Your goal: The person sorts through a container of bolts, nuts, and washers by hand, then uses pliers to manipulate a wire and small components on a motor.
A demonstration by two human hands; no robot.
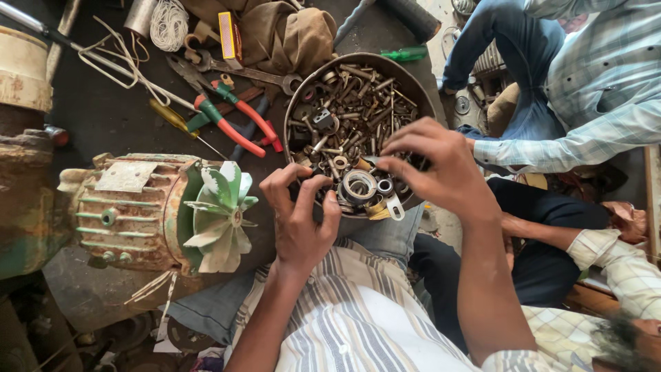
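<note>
Right now both hands are working at the near rim of the pan [413, 86], a round metal one lying between them and filled with bolts [358, 93], nuts and washers. The left hand [299, 213] is curling its grip on the near-left edge; whether it is pinching a part, I cannot tell. The right hand [430, 165] is nearer the heap, fingers narrowing down over a ring [359, 186].

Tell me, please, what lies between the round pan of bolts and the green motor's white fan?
In the head view, the left hand lies between the pan and the fan, gripping the pan's near rim.
</note>
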